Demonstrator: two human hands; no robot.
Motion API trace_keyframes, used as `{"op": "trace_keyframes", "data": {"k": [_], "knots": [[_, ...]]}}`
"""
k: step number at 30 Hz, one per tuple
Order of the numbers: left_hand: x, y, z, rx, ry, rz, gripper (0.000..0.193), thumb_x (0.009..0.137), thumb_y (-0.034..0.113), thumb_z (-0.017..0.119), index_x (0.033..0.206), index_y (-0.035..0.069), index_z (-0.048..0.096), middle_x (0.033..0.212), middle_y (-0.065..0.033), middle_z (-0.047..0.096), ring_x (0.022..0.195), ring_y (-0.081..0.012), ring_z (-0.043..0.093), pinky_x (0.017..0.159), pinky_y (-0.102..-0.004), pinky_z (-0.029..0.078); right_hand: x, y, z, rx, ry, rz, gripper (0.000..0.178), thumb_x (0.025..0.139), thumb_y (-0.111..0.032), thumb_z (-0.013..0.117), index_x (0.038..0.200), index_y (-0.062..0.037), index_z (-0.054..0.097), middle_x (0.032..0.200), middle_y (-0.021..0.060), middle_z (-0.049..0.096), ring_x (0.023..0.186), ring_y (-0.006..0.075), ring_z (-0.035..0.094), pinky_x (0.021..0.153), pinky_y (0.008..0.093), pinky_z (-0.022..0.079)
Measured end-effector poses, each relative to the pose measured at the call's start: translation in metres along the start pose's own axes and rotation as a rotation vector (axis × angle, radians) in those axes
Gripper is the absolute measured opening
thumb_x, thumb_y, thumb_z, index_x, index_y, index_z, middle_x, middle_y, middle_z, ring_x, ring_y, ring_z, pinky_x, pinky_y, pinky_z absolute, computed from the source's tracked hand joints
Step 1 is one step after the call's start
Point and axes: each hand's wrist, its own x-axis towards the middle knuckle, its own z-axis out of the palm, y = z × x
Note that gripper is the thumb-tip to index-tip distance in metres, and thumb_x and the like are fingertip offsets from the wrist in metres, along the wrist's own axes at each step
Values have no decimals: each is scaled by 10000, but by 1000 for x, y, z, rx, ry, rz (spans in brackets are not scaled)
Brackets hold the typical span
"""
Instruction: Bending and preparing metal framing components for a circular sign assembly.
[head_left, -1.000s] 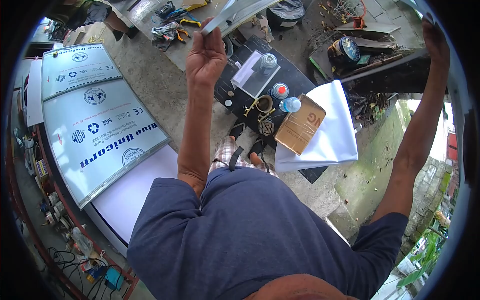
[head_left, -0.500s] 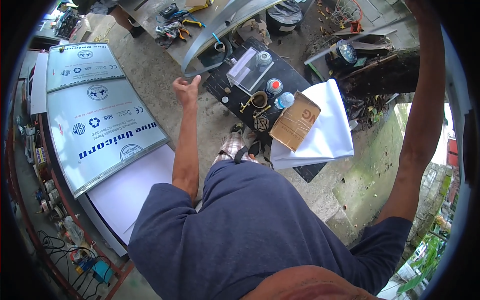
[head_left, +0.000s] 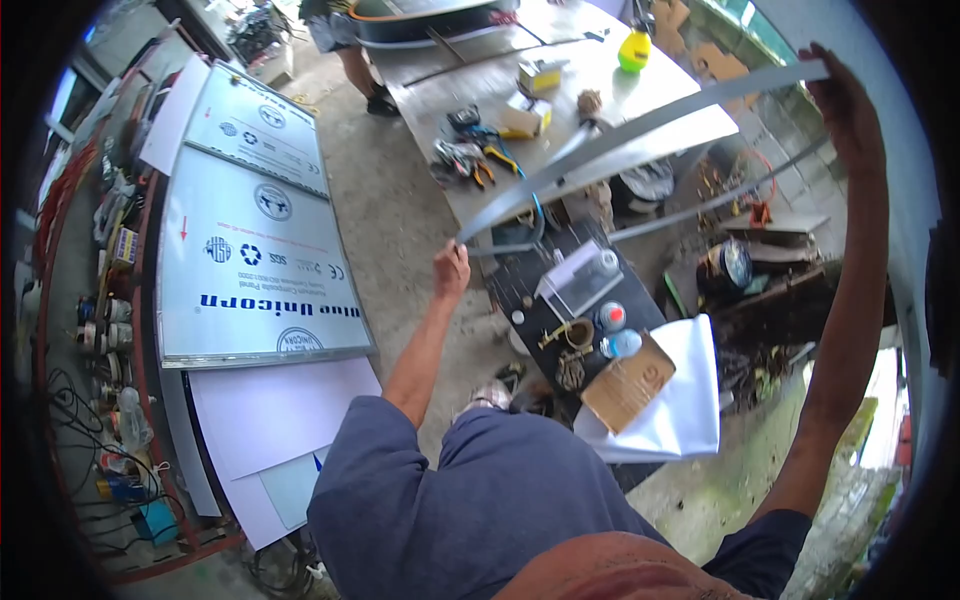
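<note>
A long, flexible grey flat strip (head_left: 650, 122) bows through the air in front of me. My right hand (head_left: 845, 105), raised high at the far right, has its fingers closed round one end. Out ahead, my left hand (head_left: 453, 268) pinches the strip at its lower left bend. From that bend a second, thinner-looking length (head_left: 720, 203) runs back toward the right. Whether both lengths are one piece cannot be made out for certain. Below the strip is a low black table (head_left: 515, 290) with a clear box (head_left: 580, 285), a red-topped spray can (head_left: 610, 317) and a plastic bottle (head_left: 622, 344).
Large film-covered panels (head_left: 265, 240) lie on a bench at left, beside a red-framed rack (head_left: 140, 400). A metal worktable (head_left: 560, 120) ahead bears pliers (head_left: 490, 165) and a yellow-green spray bottle (head_left: 634, 50). Cardboard (head_left: 628, 380) rests on white sheeting (head_left: 690, 400). Another person's leg (head_left: 360, 75) shows beyond.
The view has swung up, bringing more of the worktable into sight. My right hand, formerly cut off at the top edge, now shows gripping the strip's end.
</note>
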Motion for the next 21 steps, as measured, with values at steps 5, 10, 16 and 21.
{"op": "trace_keyframes", "data": {"k": [5, 10, 16, 21], "knots": [[-13, -11, -47, 3, 102, -90, 157, 990, 136, 531, 985, -12, 584, 813, -277, 652, 797, -468, 655, 677, -521, 510, 16, 24, 29, 17, 156, -45, 349, 1029, -143, 560, 1281, 96, 597, 1252, 230, 665, 1061, 216, 707, 877, 264, 622], [-17, -8, -95, -12, 163, -74, 190, 1022, 165, 498, 990, -6, 576, 782, -267, 633, 765, -457, 653, 622, -511, 487, 21, 19, 43, 60, 160, -121, 374, 1030, -145, 559, 1301, 114, 569, 1282, 237, 647, 1097, 231, 694, 902, 277, 619], [-11, -9, -139, 38, 124, -39, 255, 1050, 203, 475, 1001, 16, 642, 821, -201, 671, 790, -394, 682, 684, -461, 513, 21, 14, 3, 336, 119, -51, 368, 1043, -147, 525, 1269, 143, 551, 1344, 247, 600, 1161, 283, 651, 1024, 347, 570], [-4, -29, -158, 63, 160, 114, 248, 1057, 201, 483, 987, 6, 618, 813, -233, 633, 782, -440, 637, 656, -472, 491, 33, 13, 51, 613, 552, 135, 421, 993, -255, 464, 1068, 119, 645, 903, 219, 703, 797, 334, 708, 731, 486, 615]]}}
